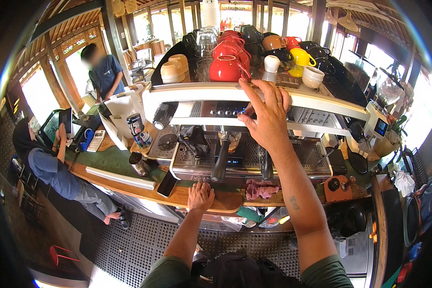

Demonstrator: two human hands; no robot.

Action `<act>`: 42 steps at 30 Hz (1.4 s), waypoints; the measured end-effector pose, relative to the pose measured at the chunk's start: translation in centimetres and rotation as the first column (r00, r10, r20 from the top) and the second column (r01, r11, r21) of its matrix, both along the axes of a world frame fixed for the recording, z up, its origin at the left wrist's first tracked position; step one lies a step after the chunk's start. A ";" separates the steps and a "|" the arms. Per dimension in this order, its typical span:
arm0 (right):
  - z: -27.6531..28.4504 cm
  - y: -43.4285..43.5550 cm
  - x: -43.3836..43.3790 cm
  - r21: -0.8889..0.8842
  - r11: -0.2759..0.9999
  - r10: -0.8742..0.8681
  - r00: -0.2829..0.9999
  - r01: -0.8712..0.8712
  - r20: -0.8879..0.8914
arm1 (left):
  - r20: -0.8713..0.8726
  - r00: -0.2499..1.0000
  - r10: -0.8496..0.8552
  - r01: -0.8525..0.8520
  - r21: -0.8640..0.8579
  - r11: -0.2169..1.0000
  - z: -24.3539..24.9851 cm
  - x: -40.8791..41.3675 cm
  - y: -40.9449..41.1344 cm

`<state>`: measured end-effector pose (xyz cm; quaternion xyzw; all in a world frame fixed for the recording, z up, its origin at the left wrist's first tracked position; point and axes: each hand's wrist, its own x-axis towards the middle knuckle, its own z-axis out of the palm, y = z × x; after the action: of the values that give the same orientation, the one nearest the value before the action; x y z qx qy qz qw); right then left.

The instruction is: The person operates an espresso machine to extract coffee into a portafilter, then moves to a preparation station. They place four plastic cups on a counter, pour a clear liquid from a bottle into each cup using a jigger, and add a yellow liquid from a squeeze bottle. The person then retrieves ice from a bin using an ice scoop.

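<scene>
The fingers of my right hand [270,111] lie over the white top rail of an espresso machine [198,95], its thumb beside the blue-lit buttons [234,112]. Nothing is held in it. Below, a portafilter [221,162] with a black handle is fitted in the group. Behind that handle, partly hidden, a glass [235,142] with brown liquid stands above a lit scale display [233,162]. A second black portafilter handle [267,165] hangs to the right, near my forearm. My left hand [201,196] rests flat on the wooden counter edge [225,201], just right of a smartphone [168,184].
Red cups [225,68] and other cups crowd the machine's top. A black cloth [193,140] lies on the drip tray, a pink cloth [261,189] on the counter. A steel pitcher [138,163] stands left. One person [54,165] holds a tablet; another [106,73] stands behind.
</scene>
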<state>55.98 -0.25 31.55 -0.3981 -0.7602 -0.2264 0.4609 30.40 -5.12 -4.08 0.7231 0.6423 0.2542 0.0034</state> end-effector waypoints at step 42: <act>0.6 -0.7 0.1 -0.067 0.998 0.017 1.000 -0.017 -0.009 | 0.047 0.999 -0.015 0.017 -0.049 0.999 0.6 0.0 -0.1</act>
<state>56.07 -0.94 32.13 -0.4079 -0.7688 -0.1952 0.4522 30.37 -5.20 -3.44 0.7219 0.6423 0.2547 0.0383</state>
